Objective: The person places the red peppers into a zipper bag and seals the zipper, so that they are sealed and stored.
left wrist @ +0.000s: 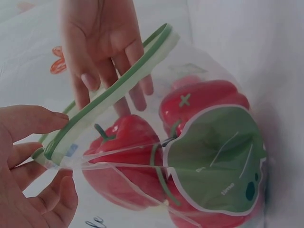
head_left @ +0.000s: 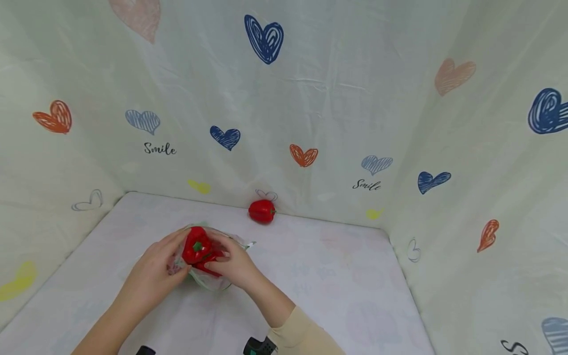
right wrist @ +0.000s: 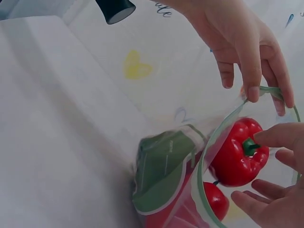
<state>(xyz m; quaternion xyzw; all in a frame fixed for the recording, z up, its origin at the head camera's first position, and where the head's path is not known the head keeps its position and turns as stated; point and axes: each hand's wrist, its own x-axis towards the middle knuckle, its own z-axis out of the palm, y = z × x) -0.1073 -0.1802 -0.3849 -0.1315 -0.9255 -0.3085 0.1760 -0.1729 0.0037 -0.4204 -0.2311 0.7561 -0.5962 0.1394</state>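
A clear plastic bag (left wrist: 107, 159) with a green rim and a green leaf-shaped print holds several red bell peppers (left wrist: 126, 142). My left hand (head_left: 153, 271) pinches the bag's rim between thumb and fingers, keeping the mouth spread. Through that mouth reaches my right hand (head_left: 232, 261), its fingers loosely extended and gripping nothing. In the right wrist view, the right hand's fingertips (right wrist: 261, 137) are right by the green stem of the upper bell pepper (right wrist: 237, 156). A lower bell pepper (right wrist: 216, 202) sits beneath it, partly hidden by the rim.
Another red bell pepper (head_left: 262, 211) lies at the back of the white-covered table (head_left: 319, 281), close to the back curtain. Heart-printed curtains (head_left: 328, 108) enclose the table at the back and sides.
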